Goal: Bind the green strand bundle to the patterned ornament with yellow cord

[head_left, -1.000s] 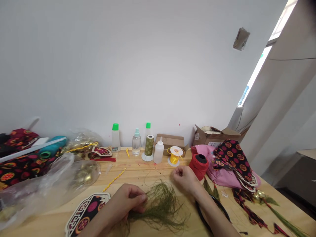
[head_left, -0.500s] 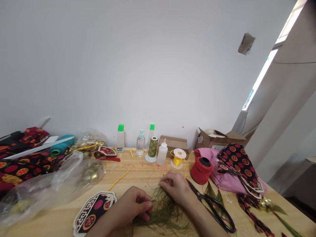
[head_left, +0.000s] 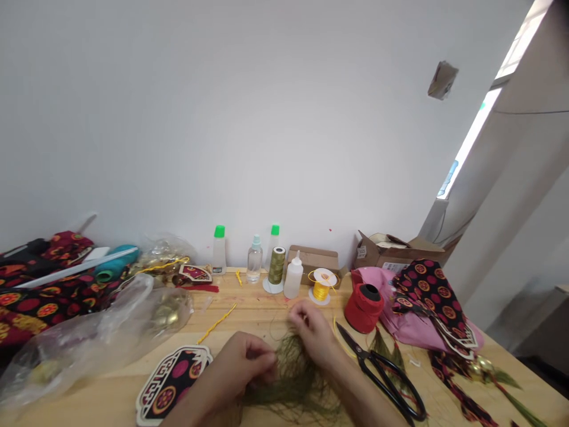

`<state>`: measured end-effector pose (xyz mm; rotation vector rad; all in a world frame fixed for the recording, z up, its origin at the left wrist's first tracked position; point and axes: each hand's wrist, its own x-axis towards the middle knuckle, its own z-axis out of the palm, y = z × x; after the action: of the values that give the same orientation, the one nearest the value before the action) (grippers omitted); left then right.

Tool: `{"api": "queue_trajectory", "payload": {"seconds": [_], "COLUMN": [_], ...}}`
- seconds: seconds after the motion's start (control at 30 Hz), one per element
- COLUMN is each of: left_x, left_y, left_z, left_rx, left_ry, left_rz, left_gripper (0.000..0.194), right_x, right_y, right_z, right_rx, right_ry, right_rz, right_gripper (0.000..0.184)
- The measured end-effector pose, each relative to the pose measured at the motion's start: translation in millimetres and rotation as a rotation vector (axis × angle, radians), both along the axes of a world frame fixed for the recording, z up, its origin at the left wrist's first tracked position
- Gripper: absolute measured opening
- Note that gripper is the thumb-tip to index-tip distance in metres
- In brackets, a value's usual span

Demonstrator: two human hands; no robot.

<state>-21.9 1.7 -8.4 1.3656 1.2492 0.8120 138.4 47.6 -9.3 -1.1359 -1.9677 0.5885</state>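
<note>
A loose tangle of olive-green thread [head_left: 296, 385] lies on the table between my hands. My right hand [head_left: 315, 333] is closed at the top of it, with its fingertips pinched on strands. To the left, my left hand [head_left: 246, 363] has its thumb and fingers pressed together at the tangle's edge; what they pinch is partly hidden and blurred. A fine strand loops on the wood beside my right fingertips. Black-handled scissors [head_left: 386, 375] lie with blades slightly apart, right of my right forearm. By my left forearm rests a patterned fabric piece with a cream border [head_left: 171, 385].
Along the wall stand a green thread spool [head_left: 276, 267], a white squeeze bottle [head_left: 293, 277], a clear bottle [head_left: 255, 261] and a yellow cord spool [head_left: 322, 286]. A red thread cone [head_left: 364, 308] stands before pink cloth [head_left: 402, 320]. Plastic bags [head_left: 102, 332] lie left.
My right hand has lifted slightly at the top of the green thread, its fingers raised a little. My left hand stays beside the tangle, having shifted slightly. The view has moved slightly.
</note>
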Motion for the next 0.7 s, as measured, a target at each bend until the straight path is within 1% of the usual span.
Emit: {"api": "queue_trajectory", "payload": {"seconds": [0.07, 0.13, 0.17, 0.2, 0.27, 0.37, 0.47, 0.53, 0.6, 0.63, 0.7], "left_x": [-1.7, -3.6, -4.4, -4.8, -4.1, 0.5, 5.3, 5.9, 3.8, 2.1, -1.5], "left_y": [2.7, 4.3, 4.6, 4.7, 4.5, 4.1, 4.3, 4.7, 4.9, 4.9, 4.3], "left_z": [6.8, 13.9, 16.5, 18.0, 17.1, 9.6, 3.4, 3.0, 5.2, 6.8, 10.0], "left_rx": [0.035, 0.013, -0.005, -0.025, -0.048, -0.036, -0.022, -0.009, 0.016, 0.026, 0.03], "left_ry": [-0.07, -0.148, -0.182, -0.207, -0.22, -0.176, -0.131, -0.145, -0.192, -0.224, -0.3], "left_rz": [0.122, 0.237, 0.268, 0.279, 0.243, 0.139, 0.094, 0.107, 0.15, 0.183, 0.263], "left_gripper": [0.025, 0.025, 0.025, 0.025, 0.026, 0.027, 0.029, 0.029, 0.026, 0.025, 0.023], "right_x": [5.4, 6.9, 6.0, 4.1, -1.9, -12.4, -20.7, -23.9, -24.3, -23.4, -19.4], "right_y": [4.5, 5.7, 4.9, 3.4, -0.9, -7.0, -10.5, -11.9, -12.4, -12.0, -9.4], "right_z": [1.2, 1.3, 0.8, 0.0, -2.1, -4.0, -3.0, -1.4, -0.4, -0.4, -1.4], "right_rx": [-0.015, -0.02, -0.02, -0.013, 0.019, 0.062, 0.053, 0.053, 0.063, 0.06, 0.026], "right_ry": [0.054, 0.062, 0.056, 0.033, -0.064, -0.292, -0.423, -0.438, -0.441, -0.414, -0.273], "right_rz": [-0.012, -0.027, -0.029, -0.024, -0.005, -0.005, -0.007, 0.013, 0.025, 0.033, 0.041], "right_gripper": [0.015, 0.015, 0.013, 0.011, 0.007, 0.006, 0.007, 0.01, 0.012, 0.011, 0.01]}}
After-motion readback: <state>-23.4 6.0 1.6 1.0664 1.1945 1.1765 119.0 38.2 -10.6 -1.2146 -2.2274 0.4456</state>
